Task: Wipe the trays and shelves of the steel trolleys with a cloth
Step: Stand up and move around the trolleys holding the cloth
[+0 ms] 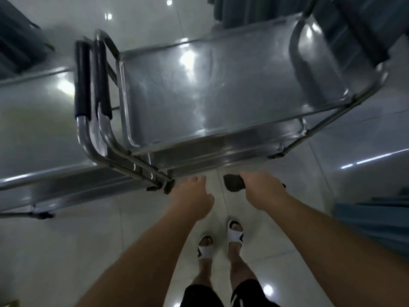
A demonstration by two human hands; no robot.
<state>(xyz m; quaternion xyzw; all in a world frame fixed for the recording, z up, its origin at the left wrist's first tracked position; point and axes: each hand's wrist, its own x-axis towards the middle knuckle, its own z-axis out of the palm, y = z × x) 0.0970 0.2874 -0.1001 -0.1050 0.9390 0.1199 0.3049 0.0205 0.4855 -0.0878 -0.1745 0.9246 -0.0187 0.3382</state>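
From the head view I look straight down over both forearms, stretched forward and down above the pale tiled floor [66, 251]. My right hand [261, 187] has its back turned up, its grip clenched round a dark cloth [232, 182] that sticks out to the left of the fist, hanging in the air just near of the steel trolley [221, 89]. My left hand [194, 193] is beside it with fingers loosely curled, grasping nothing, close to the trolley's near left corner but apart from it. The trolley's top tray lies far of both hands. A second trolley [35, 120] stands on the left, their black-sleeved handles [83, 78] side by side. White slide sandals [235, 232] show below.
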